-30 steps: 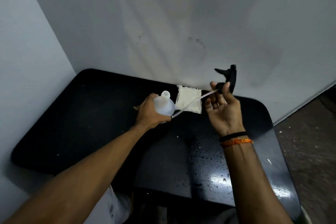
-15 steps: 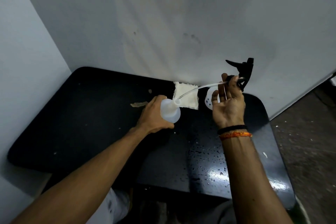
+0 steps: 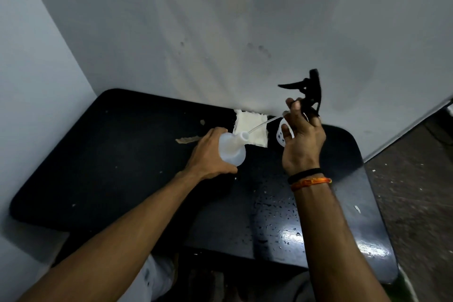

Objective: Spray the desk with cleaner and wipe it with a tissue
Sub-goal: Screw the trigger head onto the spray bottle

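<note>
My left hand [image 3: 208,154] grips a translucent white cleaner bottle [image 3: 231,148], tilted with its open neck toward the right. My right hand [image 3: 302,142] holds the black trigger spray head [image 3: 306,91] raised above and right of the bottle. The head's thin clear dip tube [image 3: 263,125] runs down-left, its tip at the bottle's mouth. A folded white tissue [image 3: 250,125] lies on the black desk [image 3: 122,154] at the back edge by the wall, just behind the bottle. Droplets wet the desk at the front right.
A white wall rises right behind the desk, and another wall closes off the left side. A torn scrap of paper [image 3: 187,140] lies left of the bottle. A small white round object [image 3: 279,136] sits behind my right hand. Bare floor lies to the right.
My right hand has lifted the spray head up and to the right, drawing the dip tube almost out of the bottle. My left hand kept hold of the bottle and tilted it.
</note>
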Available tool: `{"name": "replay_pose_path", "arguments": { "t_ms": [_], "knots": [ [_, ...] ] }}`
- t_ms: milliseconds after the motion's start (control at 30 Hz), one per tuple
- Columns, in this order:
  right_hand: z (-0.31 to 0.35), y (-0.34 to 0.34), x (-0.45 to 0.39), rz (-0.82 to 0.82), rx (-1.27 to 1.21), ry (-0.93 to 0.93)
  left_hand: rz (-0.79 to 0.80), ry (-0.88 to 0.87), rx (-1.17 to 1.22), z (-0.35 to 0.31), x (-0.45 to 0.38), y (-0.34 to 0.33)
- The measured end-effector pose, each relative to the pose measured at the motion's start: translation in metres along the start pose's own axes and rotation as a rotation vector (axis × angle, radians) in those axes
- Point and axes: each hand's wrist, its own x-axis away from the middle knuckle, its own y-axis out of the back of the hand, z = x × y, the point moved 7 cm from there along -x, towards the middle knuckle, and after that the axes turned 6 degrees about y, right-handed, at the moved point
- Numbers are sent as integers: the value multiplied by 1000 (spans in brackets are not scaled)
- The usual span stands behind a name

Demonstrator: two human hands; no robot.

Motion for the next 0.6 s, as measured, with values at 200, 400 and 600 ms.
{"name": "replay_pose_path", "arguments": {
  "t_ms": [200, 400, 600],
  "knots": [
    [3, -22, 2, 289, 141, 122, 28, -33, 108, -17, 0, 1],
    [4, -35, 10, 559, 244, 135, 94, 8, 262, -27, 8, -7],
    [4, -31, 7, 561, 166, 59, 232, 70, 524, -38, 12, -14]
  ]
}}
